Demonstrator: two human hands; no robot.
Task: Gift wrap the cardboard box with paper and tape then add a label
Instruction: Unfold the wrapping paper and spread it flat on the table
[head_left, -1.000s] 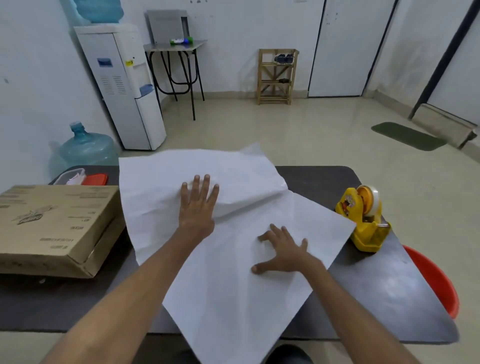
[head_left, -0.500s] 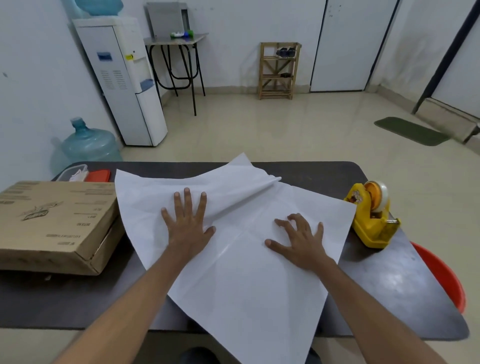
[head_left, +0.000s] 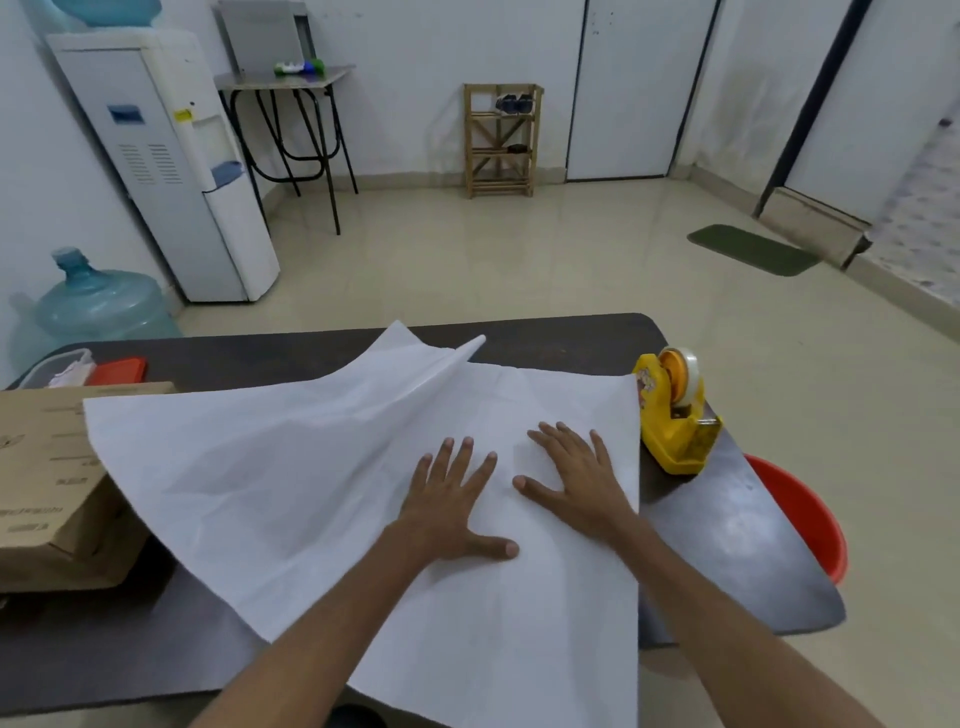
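Observation:
A large white sheet of wrapping paper (head_left: 291, 483) lies spread over the dark table (head_left: 727, 551), its near edge hanging off the front. A raised fold runs toward the far edge. My left hand (head_left: 452, 499) and my right hand (head_left: 576, 473) press flat on the paper side by side, fingers spread, holding nothing. The brown cardboard box (head_left: 47, 483) sits at the table's left end, with the paper's left corner lying over it. A yellow tape dispenser (head_left: 675, 410) stands just right of the paper.
A clear plastic tub (head_left: 57, 364) and an orange lid (head_left: 119, 370) lie behind the box. An orange bucket (head_left: 800, 514) sits on the floor off the table's right edge. Beyond the table are a water dispenser (head_left: 171, 156) and a blue water jug (head_left: 93, 306).
Both hands have slid to the right across the paper and now lie close together. The paper has spread flatter and shifted left, its corner now covering part of the box.

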